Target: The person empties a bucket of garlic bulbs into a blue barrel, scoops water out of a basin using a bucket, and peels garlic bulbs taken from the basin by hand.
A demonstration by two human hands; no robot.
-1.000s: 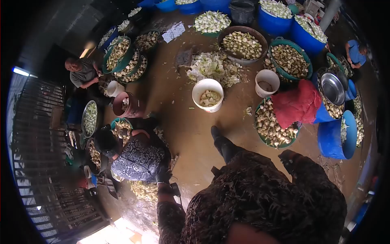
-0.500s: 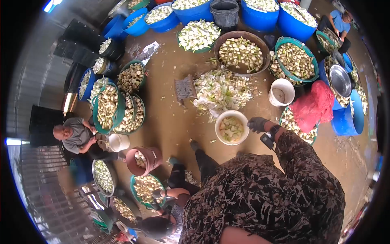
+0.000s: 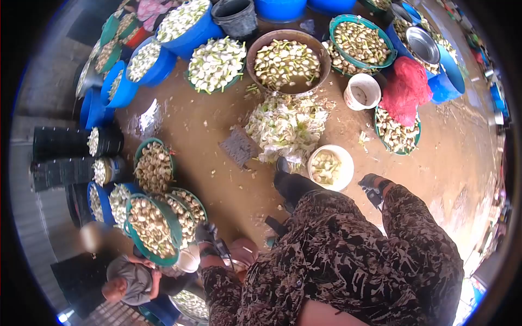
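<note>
My right hand, in a dark glove, hangs right of a white bucket without touching it; its fingers look loosely apart, with nothing in them. Cut pale pieces lie inside that bucket. At lower left, my left hand, also gloved, is near the edge of a basket of bulbs; its fingers are blurred, and a grip cannot be made out. A dark device sits at each wrist. Past the bucket, a heap of peelings covers the floor beside a grey slab.
A wide brown basin and blue tubs stand ahead. Tilted at left is a green basket; a seated person is below it. At right are a small white bucket and a red sack.
The view has turned and moved forward. My right hand has come away from the white bucket's rim. My left hand has come into view at lower left, and one leg has stepped towards the peelings.
</note>
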